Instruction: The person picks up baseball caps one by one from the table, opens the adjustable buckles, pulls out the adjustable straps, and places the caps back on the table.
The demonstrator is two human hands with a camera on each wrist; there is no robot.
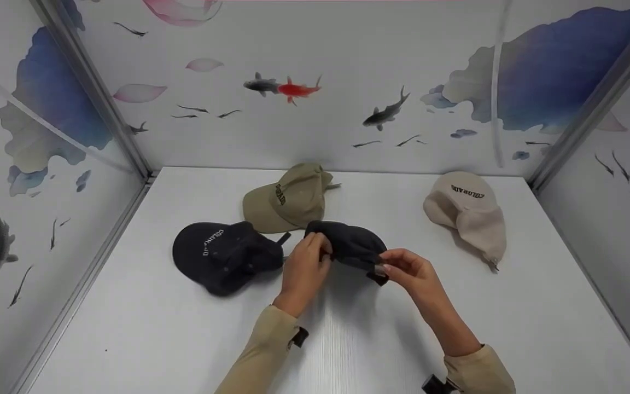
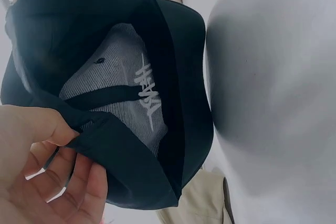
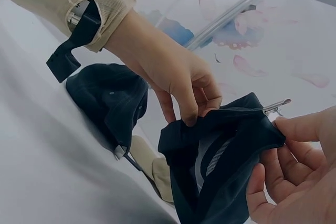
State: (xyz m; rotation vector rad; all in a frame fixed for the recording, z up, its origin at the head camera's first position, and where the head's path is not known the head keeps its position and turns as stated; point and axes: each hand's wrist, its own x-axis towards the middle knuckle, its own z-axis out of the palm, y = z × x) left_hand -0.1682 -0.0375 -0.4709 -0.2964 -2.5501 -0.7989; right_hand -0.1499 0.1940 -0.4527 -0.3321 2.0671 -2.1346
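A black baseball cap [image 1: 350, 243] is held by both hands above the white table, its inside with pale lining and stitching turned toward the left wrist camera. My left hand [image 1: 305, 271] pinches the cap's edge between thumb and curled fingers, at the left in the head view. On the opposite side my right hand [image 1: 418, 282] pinches the back edge by the strap, where a metal buckle [image 3: 275, 107] sticks out in the right wrist view. A second dark cap [image 1: 227, 257] with white lettering lies just left of my left hand. Behind the held cap sits an olive cap [image 1: 293, 200].
A beige cap [image 1: 462, 210] lies at the back right of the white table [image 1: 534, 306]. Painted panels with fish and petals [image 1: 315, 87] enclose the back and both sides, joined by metal corner posts [image 1: 93, 87].
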